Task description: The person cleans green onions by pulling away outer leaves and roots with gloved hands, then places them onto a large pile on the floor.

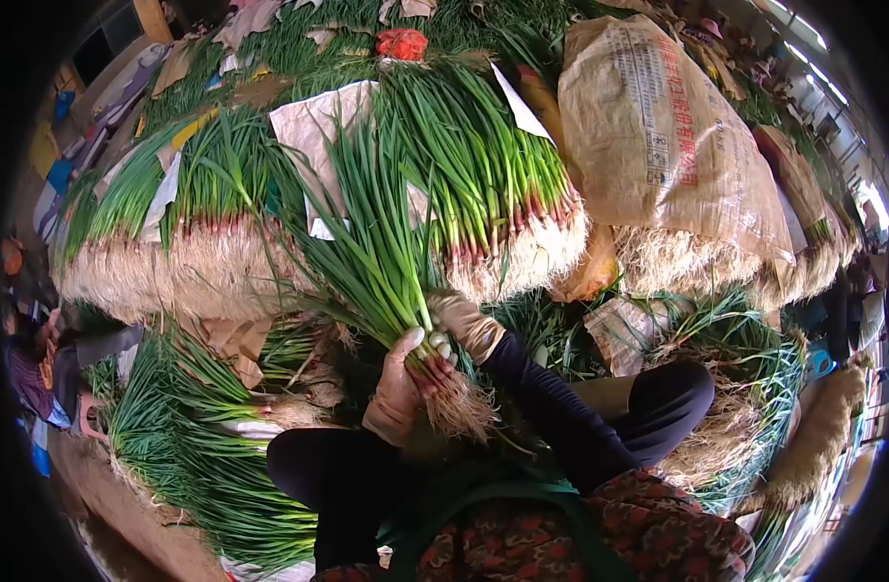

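A bunch of green garlic (391,276), with long flat leaves, reddish stem bases and pale stringy roots, is held upright and slightly tilted in front of my lap. My left hand (394,390), in a pale glove, is closed around the stems just above the roots (462,405). My right hand (464,325), also gloved, grips the same bunch from the right side, a little higher. Its fingertips are partly hidden by the stems. Behind the hands, a tied row of similar bunches (483,184) lies with roots towards me.
A large printed woven sack (658,126) covers part of the row at the right. Another root-ended stack (188,262) stands at the left, and loose plants (231,475) lie beside my left knee. A red bag (401,44) sits at the back. Another person (42,373) is at the far left.
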`<state>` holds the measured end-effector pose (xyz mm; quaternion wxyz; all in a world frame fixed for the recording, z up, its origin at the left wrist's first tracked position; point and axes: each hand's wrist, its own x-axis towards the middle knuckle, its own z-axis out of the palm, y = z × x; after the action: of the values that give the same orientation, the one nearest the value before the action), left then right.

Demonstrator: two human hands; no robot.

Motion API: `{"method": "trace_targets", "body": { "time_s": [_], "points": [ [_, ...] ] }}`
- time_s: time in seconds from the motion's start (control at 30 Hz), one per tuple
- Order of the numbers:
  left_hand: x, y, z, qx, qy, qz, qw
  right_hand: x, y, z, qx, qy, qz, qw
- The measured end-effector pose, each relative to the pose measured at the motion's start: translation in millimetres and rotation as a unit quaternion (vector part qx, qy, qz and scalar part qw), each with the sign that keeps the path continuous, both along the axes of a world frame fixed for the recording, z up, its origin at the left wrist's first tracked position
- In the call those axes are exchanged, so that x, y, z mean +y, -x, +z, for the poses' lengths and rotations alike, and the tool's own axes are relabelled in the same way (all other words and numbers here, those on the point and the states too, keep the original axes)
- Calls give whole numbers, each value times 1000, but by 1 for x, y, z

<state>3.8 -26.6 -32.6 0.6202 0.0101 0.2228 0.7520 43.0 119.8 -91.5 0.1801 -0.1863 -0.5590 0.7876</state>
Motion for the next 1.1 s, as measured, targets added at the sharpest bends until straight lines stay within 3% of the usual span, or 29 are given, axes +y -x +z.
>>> {"method": "trace_targets", "body": {
  "time_s": [0.03, 0.07, 0.13, 0.2, 0.23, 0.33, 0.37, 0.47, 0.5, 0.6, 0.63, 0.67, 0.7, 0.73, 0.77, 0.8, 0.83, 0.9, 0.97, 1.07, 1.1],
  "points": [
    [-1, 3, -6, -10, -18, -17, 1000, -1, 9, -47, 92, -95, -37, 990],
    [-1, 4, -6, -20, -37, -33, 999, -4, -12, -5, -266, -412, -57, 870],
    [-3, -1, 9, -25, -40, 3, 999, 13, -38, -47, -351, -479, 61, 802],
    [-7, 6, 28, -53, -62, -20, 996, 14, -60, -49, -394, -468, 194, 767],
    [-8, 5, 32, -55, -50, 1, 997, 8, -74, -34, -399, -420, 276, 767],
    [1, 8, 44, -13, -25, 62, 998, 24, -82, -32, -402, -425, 412, 698],
    [4, 8, 40, -26, -35, 40, 998, 35, -75, -26, -300, -612, 309, 663],
    [8, 6, 32, -51, -30, -4, 998, 79, -21, -6, -248, -687, 5, 683],
    [7, 6, 33, -32, -26, -5, 999, 89, -5, 9, -156, -600, -99, 778],
    [1, 10, 25, 8, -2, -2, 1000, 89, 28, 82, -357, -546, 9, 758],
    [0, 12, 23, -21, -23, -1, 1000, 92, 36, 85, -394, -521, 26, 757],
    [-2, 13, 21, -51, -42, 0, 998, 95, 42, 70, -359, -451, -32, 817],
    [-4, 16, 19, -81, -61, 0, 995, 98, 40, 55, -354, -416, -49, 837],
    [-4, 18, 17, -86, -77, -2, 993, 83, 33, 58, -197, -237, -69, 949],
    [-3, 20, 15, -93, -94, -5, 991, 69, 24, 57, -29, -41, -86, 995],
    [-2, 20, 12, -101, -109, -10, 989, 67, 18, 37, -64, -147, -9, 987],
    [-1, 19, 9, -110, -124, -19, 986, 54, 7, 85, -237, -77, 117, 961],
    [4, 16, 9, -102, -112, -27, 988, 34, 3, 106, -272, -31, 195, 942],
    [5, 13, 18, -51, -65, -24, 996, 24, 16, 55, -103, -240, 121, 958],
    [6, 5, 34, 13, 45, 5, 999, 15, 12, 61, -16, -110, 69, 991],
    [6, 3, 36, 18, 70, 13, 997, 17, -2, 68, -142, -261, 32, 954]
  ]
}}
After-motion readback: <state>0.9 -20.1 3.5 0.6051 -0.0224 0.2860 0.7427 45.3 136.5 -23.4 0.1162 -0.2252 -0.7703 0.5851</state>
